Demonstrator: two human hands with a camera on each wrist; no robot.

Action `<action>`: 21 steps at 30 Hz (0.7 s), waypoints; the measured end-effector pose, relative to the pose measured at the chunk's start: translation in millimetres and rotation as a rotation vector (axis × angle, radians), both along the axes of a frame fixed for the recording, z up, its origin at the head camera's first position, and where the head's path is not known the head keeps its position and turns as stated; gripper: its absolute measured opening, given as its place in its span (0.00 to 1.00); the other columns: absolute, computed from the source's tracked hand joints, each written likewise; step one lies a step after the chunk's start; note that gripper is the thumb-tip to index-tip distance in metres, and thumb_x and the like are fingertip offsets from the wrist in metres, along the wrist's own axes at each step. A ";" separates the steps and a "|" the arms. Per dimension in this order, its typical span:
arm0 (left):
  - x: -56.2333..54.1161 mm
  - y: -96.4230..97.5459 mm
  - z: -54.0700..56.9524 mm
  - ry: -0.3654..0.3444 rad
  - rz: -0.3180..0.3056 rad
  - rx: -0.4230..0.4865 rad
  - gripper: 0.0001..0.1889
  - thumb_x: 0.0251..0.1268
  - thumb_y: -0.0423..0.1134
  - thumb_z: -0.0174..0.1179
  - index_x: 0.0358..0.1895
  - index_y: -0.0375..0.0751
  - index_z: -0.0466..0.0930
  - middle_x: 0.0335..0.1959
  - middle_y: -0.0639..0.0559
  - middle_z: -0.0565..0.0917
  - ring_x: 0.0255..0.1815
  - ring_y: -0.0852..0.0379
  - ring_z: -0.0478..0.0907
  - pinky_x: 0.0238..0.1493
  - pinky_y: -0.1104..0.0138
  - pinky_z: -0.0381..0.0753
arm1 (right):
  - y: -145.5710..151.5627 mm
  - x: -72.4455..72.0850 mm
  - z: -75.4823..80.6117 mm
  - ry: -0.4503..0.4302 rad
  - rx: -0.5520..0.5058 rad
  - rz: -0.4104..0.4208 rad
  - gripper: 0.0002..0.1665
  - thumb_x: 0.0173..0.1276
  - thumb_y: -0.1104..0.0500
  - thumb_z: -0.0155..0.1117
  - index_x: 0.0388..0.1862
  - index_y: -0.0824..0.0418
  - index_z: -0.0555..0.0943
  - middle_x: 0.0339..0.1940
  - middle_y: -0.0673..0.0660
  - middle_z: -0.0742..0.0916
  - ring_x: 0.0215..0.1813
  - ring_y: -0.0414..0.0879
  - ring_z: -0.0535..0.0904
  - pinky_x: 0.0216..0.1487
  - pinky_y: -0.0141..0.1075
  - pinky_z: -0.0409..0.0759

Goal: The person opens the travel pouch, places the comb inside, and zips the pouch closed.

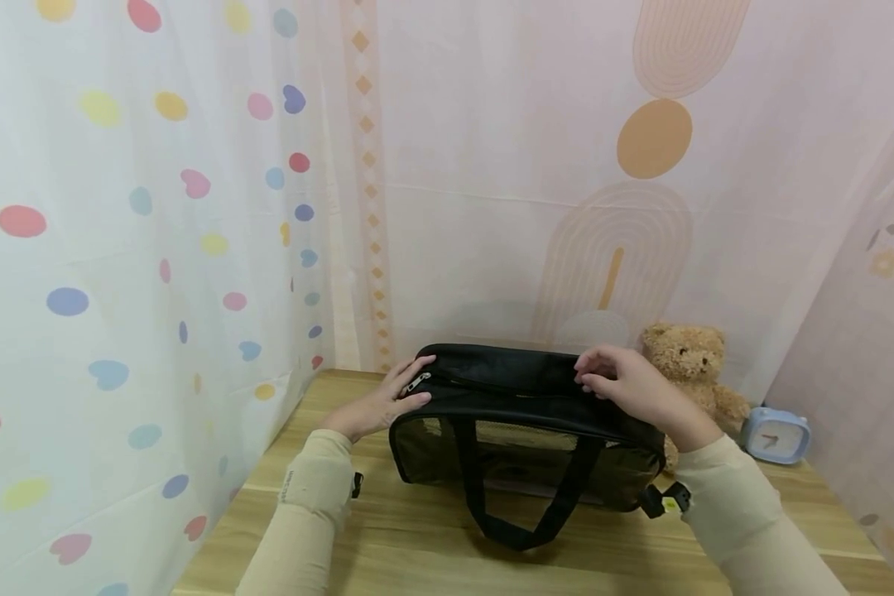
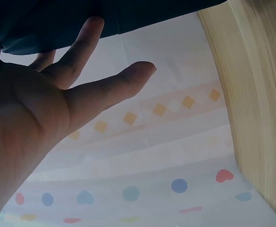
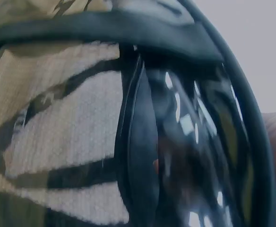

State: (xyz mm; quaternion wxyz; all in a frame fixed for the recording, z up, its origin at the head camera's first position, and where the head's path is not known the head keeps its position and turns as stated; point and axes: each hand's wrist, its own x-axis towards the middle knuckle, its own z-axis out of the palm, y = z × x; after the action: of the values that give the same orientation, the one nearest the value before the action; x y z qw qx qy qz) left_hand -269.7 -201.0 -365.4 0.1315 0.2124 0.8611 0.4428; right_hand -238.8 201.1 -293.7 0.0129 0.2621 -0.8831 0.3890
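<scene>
A black bag (image 1: 525, 406) with see-through side panels stands on the table, its strap handle (image 1: 521, 536) hanging down in front. My left hand (image 1: 387, 401) rests at the bag's left top end, fingers extended and thumb apart, beside the metal zipper pull (image 1: 417, 381). In the left wrist view the fingers of that hand (image 2: 48, 94) touch the dark fabric. Over the right part of the bag's top is my right hand (image 1: 626, 385), loosely bent, with nothing visible between thumb and fingers. The bag's edge (image 3: 251, 127) mostly hides this hand in the right wrist view.
A brown teddy bear (image 1: 685, 356) sits behind the bag's right end, partly covered by the right arm. Right of it stands a light blue clock (image 1: 777, 434). Patterned curtains (image 1: 477, 207) close off the back and sides of the wooden table (image 1: 410, 546).
</scene>
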 end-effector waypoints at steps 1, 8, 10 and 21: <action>-0.4 0.2 -0.4 -0.001 -0.001 0.002 0.37 0.77 0.61 0.51 0.82 0.74 0.42 0.83 0.54 0.31 0.82 0.34 0.33 0.70 0.31 0.51 | -4.4 -1.3 0.8 -0.015 -0.007 0.004 0.09 0.78 0.67 0.55 0.52 0.69 0.78 0.48 0.62 0.85 0.49 0.53 0.84 0.45 0.40 0.83; -4.0 -0.9 -2.3 -0.003 0.003 0.022 0.38 0.76 0.62 0.52 0.82 0.73 0.43 0.83 0.55 0.32 0.82 0.37 0.32 0.71 0.32 0.49 | -39.6 -12.7 6.7 -0.143 -0.074 0.053 0.12 0.80 0.65 0.54 0.57 0.71 0.76 0.52 0.65 0.84 0.51 0.55 0.83 0.49 0.45 0.84; -4.2 -1.6 -1.5 0.004 0.000 0.023 0.38 0.76 0.62 0.52 0.82 0.72 0.43 0.83 0.53 0.32 0.82 0.36 0.32 0.71 0.31 0.49 | -51.2 -15.6 8.3 -0.178 -0.094 0.070 0.13 0.81 0.65 0.53 0.58 0.71 0.75 0.53 0.65 0.83 0.52 0.55 0.83 0.51 0.45 0.84; -3.2 -6.2 -2.4 0.036 -0.010 0.022 0.38 0.77 0.61 0.51 0.83 0.67 0.43 0.83 0.49 0.33 0.81 0.34 0.33 0.71 0.31 0.47 | -114.3 -24.5 12.8 -0.286 -0.181 0.148 0.17 0.81 0.64 0.54 0.62 0.71 0.74 0.52 0.64 0.84 0.52 0.53 0.85 0.52 0.43 0.84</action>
State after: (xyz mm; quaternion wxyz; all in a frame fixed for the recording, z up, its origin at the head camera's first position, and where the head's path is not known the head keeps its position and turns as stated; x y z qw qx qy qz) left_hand -272.9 -207.3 -367.8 0.1159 0.2264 0.8574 0.4475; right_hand -263.3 86.8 -280.9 -0.1177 0.2660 -0.8157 0.5001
